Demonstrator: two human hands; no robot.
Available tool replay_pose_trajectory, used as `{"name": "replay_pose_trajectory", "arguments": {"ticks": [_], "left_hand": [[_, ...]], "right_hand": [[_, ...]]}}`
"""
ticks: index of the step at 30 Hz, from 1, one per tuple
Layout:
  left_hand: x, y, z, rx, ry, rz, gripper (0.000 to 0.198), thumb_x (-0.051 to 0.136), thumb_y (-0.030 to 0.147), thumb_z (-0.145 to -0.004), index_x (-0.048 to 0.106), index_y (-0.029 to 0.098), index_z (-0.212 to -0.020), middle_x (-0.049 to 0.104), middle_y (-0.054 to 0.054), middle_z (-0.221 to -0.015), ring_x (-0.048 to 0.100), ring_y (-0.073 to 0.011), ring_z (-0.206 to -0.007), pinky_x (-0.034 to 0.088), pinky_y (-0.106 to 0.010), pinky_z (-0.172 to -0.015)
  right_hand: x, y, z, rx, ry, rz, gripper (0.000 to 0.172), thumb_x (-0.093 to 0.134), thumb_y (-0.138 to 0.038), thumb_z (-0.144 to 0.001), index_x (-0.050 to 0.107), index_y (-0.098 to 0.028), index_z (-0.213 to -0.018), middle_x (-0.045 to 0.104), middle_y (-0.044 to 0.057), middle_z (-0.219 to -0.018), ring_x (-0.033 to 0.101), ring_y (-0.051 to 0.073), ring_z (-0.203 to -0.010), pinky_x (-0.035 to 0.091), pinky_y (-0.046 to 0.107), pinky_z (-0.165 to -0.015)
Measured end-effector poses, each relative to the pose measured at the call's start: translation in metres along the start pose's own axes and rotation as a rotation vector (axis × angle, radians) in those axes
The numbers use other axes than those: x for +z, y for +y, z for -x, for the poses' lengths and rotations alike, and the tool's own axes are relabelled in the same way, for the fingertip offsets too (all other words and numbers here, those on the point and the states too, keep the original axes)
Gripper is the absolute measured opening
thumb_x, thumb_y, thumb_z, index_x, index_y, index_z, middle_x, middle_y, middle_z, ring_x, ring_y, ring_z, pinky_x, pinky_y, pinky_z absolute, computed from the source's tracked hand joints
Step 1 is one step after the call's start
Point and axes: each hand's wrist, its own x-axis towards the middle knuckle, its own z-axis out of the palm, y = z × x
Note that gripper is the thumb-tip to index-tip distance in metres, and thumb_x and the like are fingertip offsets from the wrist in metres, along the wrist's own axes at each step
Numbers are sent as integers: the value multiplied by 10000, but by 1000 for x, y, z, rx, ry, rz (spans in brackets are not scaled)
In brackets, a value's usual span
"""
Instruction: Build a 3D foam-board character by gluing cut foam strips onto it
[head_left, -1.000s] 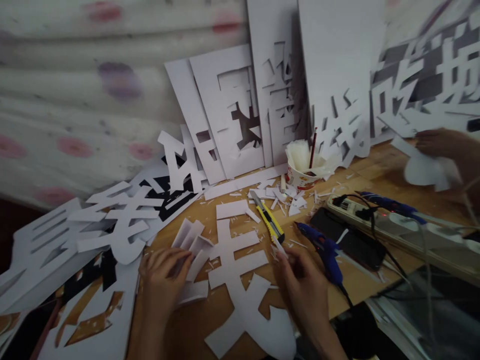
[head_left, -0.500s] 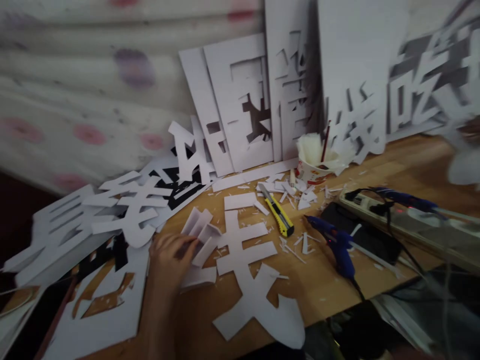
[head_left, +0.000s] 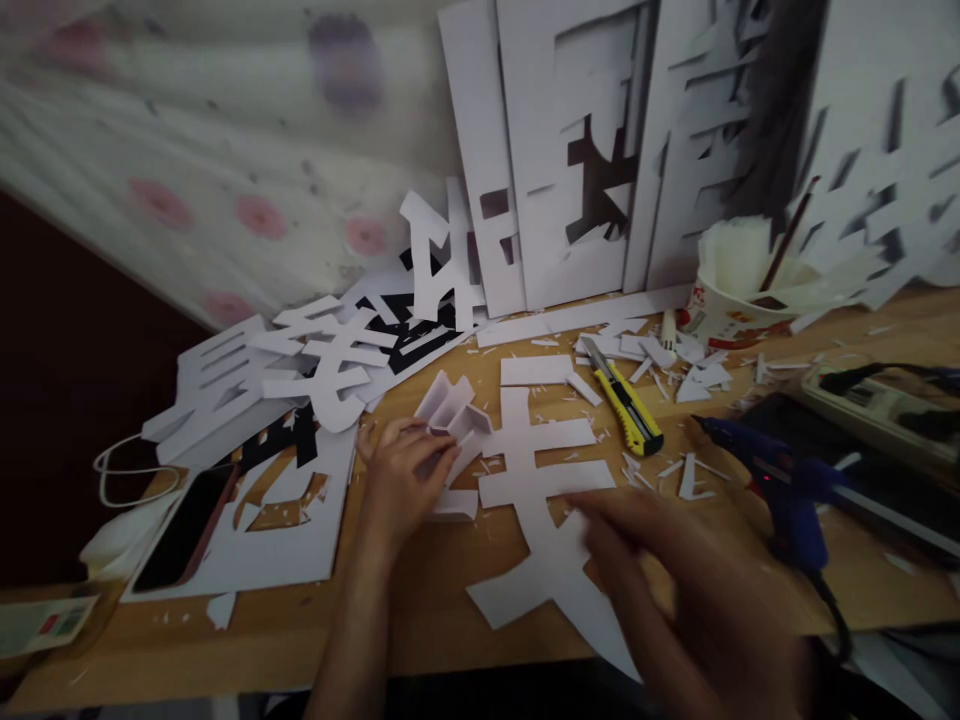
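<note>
My left hand [head_left: 409, 470] is closed on a folded white board piece [head_left: 459, 425] with upright walls, pinching it between thumb and fingers at the table's middle. Beside it lies a flat white cut-out character [head_left: 517, 480] with several cross strokes. My right hand [head_left: 682, 590], smeared by motion, hovers over the lower right of this cut-out. Its index finger and thumb point left, close to each other; whether something small is between them I cannot make out. A yellow box cutter [head_left: 628, 410] rests beyond the cut-out, and a blue glue gun [head_left: 787, 480] lies to its right.
White scraps [head_left: 694, 380] litter the tabletop. A paper cup [head_left: 739, 300] holds glue sticks and a pencil. Cut boards [head_left: 517, 270] lean against the back. More cut-out letters [head_left: 330, 365] are piled at left, near a phone [head_left: 187, 530]. A power strip [head_left: 877, 410] is at right.
The view has swung left and closer. My right hand has come in over the cut-out from the right. My left hand stays on the folded board piece.
</note>
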Motion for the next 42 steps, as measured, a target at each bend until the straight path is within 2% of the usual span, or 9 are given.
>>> {"name": "replay_pose_trajectory", "arguments": {"ticks": [2, 6, 8, 13, 17, 25, 32, 37, 42], "left_hand": [[-4, 2, 2, -1, 1, 5, 62, 675, 273, -863, 734, 288, -872, 782, 12, -843, 648, -278, -1033, 196, -608, -1070], [-8, 4, 10, -9, 29, -2, 95, 676, 239, -865, 722, 307, -911, 779, 36, -840, 641, -269, -1081, 169, -610, -1081], [-8, 3, 16, -38, 38, 6, 89, 680, 232, -864, 721, 306, -894, 777, 41, -835, 643, -269, -1085, 168, -614, -1077], [-1, 1, 29, -95, 76, 58, 109, 666, 204, -873, 726, 291, -901, 765, 24, -816, 647, -260, -1079, 206, -610, -1075], [5, -1, 31, -103, 109, 97, 132, 642, 176, -882, 730, 267, -920, 754, 7, -805, 636, -250, -1071, 306, -575, -1043], [7, -1, 30, -97, 129, 133, 109, 643, 167, -877, 726, 237, -871, 719, -6, -739, 631, -235, -1043, 444, -496, -951], [7, -2, 28, -88, 115, 148, 106, 648, 160, -870, 724, 234, -878, 714, -2, -726, 627, -234, -1036, 454, -491, -943], [7, -1, 30, -97, 129, 130, 121, 640, 172, -879, 728, 249, -909, 726, 0, -752, 630, -231, -1056, 436, -486, -966], [7, 0, 36, -147, 234, 56, 150, 679, 182, -858, 721, 269, -972, 762, 2, -842, 642, -224, -1066, 352, -507, -1063]], "right_hand": [[14, 11, -24, 21, -127, -17, 175, 509, -274, -982, 652, -218, -1066, 672, 16, -869, 610, 110, -643, 475, 230, -579], [57, 43, -67, 42, -386, -62, 264, 450, -348, -1006, 671, -205, -1020, 646, -17, -659, 589, 137, -590, 402, 251, -569], [77, 56, -76, 29, -424, -140, 396, 392, -427, -1019, 652, -193, -833, 601, -30, -569, 565, 127, -541, 382, 242, -550], [103, 73, -73, 15, -398, -168, 465, 344, -477, -1016, 608, -199, -752, 579, -33, -534, 552, 120, -523, 369, 233, -554], [107, 80, -71, -30, -380, -135, 491, 408, -486, -988, 536, -202, -609, 546, -30, -498, 485, 107, -476, 309, 243, -523], [110, 83, -71, -91, -341, -93, 506, 455, -449, -987, 529, -190, -558, 493, -46, -458, 408, 77, -430, 267, 230, -478], [110, 83, -71, -132, -317, -105, 527, 465, -428, -993, 500, -183, -527, 401, -61, -425, 357, 64, -408, 245, 221, -445], [109, 81, -71, -86, -349, -119, 515, 437, -439, -999, 505, -190, -554, 489, -48, -454, 421, 72, -419, 274, 223, -464], [109, 79, -72, -26, -390, -106, 533, 416, -497, -994, 526, -197, -568, 524, -33, -470, 465, 91, -441, 295, 237, -487]]}}
